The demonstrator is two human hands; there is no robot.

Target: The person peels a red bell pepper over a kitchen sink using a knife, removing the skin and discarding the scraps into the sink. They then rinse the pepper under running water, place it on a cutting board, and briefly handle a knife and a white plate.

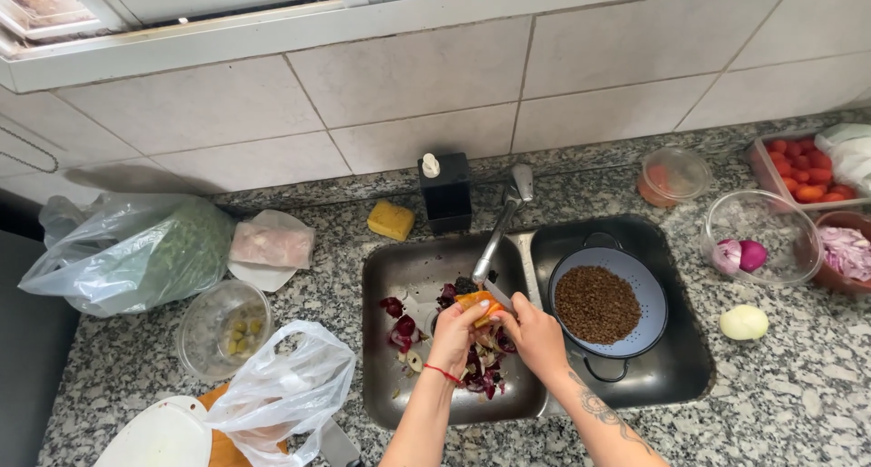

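Both my hands are over the left basin of a steel double sink (399, 267). My left hand (456, 335), with a red thread at the wrist, grips an orange vegetable piece (478, 302). My right hand (535, 333) holds a small knife whose blade (495, 291) lies against that orange piece. Purple and white vegetable scraps (404, 331) lie in the basin under my hands. The tap spout (497, 236) reaches over the basin just above them.
A blue-grey colander of brown lentils (599, 304) sits in the right basin. On the granite counter: peeled onion (744, 322), glass bowl with red onion (760, 238), tray of tomatoes (803, 170), yellow sponge (391, 220), black soap dispenser (446, 193), bag of greens (136, 249), white plastic bag (281, 394).
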